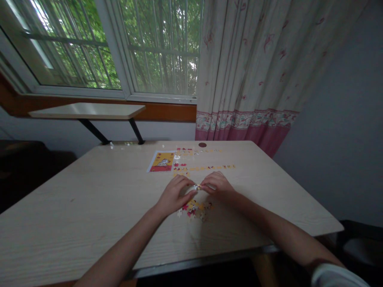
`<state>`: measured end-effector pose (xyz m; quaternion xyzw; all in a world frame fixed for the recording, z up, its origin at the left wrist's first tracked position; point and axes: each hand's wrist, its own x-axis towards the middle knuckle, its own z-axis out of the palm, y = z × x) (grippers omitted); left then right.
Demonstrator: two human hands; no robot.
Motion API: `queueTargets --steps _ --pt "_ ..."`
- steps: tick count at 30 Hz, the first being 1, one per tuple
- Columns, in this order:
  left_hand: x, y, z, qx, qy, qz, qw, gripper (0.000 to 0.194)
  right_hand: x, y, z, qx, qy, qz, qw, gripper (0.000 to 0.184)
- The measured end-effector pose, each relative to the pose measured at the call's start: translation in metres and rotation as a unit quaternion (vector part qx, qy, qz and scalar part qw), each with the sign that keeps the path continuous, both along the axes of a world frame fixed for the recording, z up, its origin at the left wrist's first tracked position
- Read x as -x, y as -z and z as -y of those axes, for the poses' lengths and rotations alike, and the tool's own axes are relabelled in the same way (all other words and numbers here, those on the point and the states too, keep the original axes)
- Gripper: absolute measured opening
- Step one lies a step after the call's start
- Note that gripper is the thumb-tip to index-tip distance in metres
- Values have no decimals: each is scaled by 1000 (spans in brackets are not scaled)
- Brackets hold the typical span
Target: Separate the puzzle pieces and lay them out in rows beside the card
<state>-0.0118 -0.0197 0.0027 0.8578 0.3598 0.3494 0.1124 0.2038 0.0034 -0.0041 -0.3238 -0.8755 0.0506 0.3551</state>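
My left hand and my right hand meet above the table, fingertips pinched toward each other. Between them are small white and yellow jigsaw puzzle pieces; whether these are joined I cannot tell. Just below my hands lies a loose pile of puzzle pieces in yellow, red and white. Beyond my hands, more pieces are laid out in rows, mostly yellow with a few red at the left end. A reference picture of a white cartoon animal on yellow and red lies left of those rows.
The light wood table ends at a front edge close to me. A raised shelf on black legs stands at the back left. A dark round disc sits near the back edge. Behind are a barred window and a curtain.
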Motion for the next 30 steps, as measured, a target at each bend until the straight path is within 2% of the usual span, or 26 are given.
queueTargets --steps 2,5,8,14,30 --pt "1 1 -1 6 1 -9 1000 23 -7 -5 -3 -15 29 -8 999 20" --pt "5 3 -2 16 15 -48 999 20 -23 -10 -11 -36 113 -71 990 22" --pt "7 3 -2 20 23 -87 996 22 -37 -10 -20 -55 168 -112 978 22" --pt "8 2 -3 20 21 -112 993 24 -39 -2 -27 -63 169 -95 979 20" --pt "9 3 -3 13 13 -118 993 25 -40 -3 -26 -54 172 -89 980 21"
